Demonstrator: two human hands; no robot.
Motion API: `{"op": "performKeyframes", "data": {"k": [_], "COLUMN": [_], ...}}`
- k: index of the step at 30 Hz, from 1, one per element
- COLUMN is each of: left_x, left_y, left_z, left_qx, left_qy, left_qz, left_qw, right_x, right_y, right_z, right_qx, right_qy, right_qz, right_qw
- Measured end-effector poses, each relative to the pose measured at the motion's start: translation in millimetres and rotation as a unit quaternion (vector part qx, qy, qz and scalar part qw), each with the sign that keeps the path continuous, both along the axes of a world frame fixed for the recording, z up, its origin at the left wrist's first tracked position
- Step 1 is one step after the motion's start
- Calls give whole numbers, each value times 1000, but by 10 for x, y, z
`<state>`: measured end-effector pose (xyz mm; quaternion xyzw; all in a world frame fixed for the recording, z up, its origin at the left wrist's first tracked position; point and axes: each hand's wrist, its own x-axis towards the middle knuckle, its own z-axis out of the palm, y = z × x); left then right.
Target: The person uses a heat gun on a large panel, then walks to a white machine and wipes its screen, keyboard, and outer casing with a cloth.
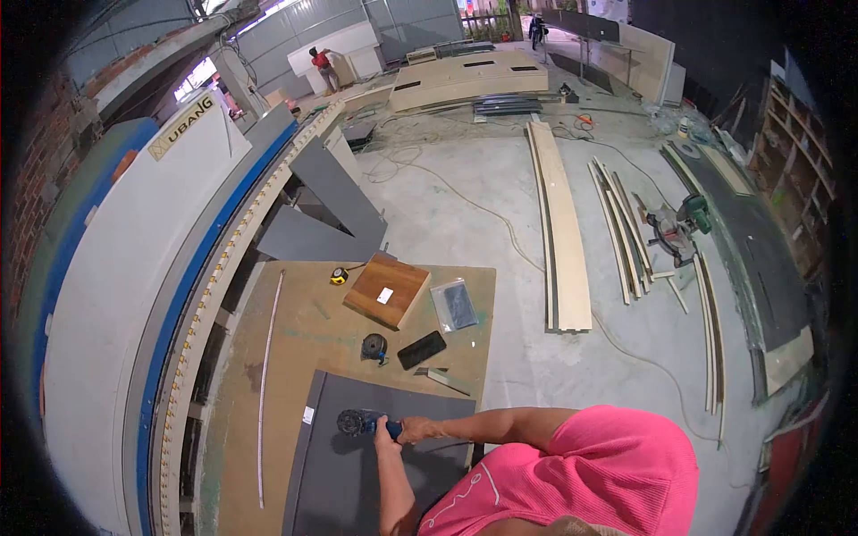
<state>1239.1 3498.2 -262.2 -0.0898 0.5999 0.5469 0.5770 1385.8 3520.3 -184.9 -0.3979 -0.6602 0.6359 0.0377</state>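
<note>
My left hand is closed around the body of a blue-and-black handheld power tool with a round dark head. Just behind it, my right hand grips the rear of the same tool. The tool is over a dark grey panel with a small white label near its left edge; contact with the panel cannot be made out. Beyond the panel lie a black phone, a dark round object with a blue part and a narrow pale strip.
A brown worktable carries a wooden block, tape measure, plastic-bagged item and long white strip. A large white machine stands left. Boards, cables and a mitre saw occupy the floor. A person stands far back.
</note>
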Motion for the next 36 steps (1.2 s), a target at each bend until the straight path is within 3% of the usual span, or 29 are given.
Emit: {"op": "performKeyframes", "data": {"k": [2,5,7,10,14,17,23,26,30,36], "left_x": [38,95,89,72,56,66,146,130,34,149], "left_y": [-28,-28,-27,1,7,2,-75,-183,-101,-176], "left_z": [60,191,196,108,57,34,87,146,-218,-192], "left_qx": [13,-21,-23,-16,-6,-65,-15,-9,-3,-15], "left_qy": [7,12,10,23,1,15,46,3,15,56], "left_qz": [-12,-14,-29,-28,-36,-11,-32,-31,-37,-18], "left_qw": [1000,1000,999,999,999,998,998,999,999,998], "right_x": [40,18,24,123,2,-56,-58,-39,13,49], "right_y": [13,40,-16,-50,-14,-19,-66,-79,-41,-128], "right_z": [-6,-216,-102,141,-99,-235,-273,-270,-251,-303], "right_qx": [-29,22,-45,-44,-31,-15,-3,0,-11,54], "right_qy": [0,60,-2,4,-36,-59,-85,-87,-100,-100], "right_qz": [0,77,-5,-28,-3,7,-3,29,60,17], "right_qw": [1000,995,999,999,999,998,996,996,993,993]}}
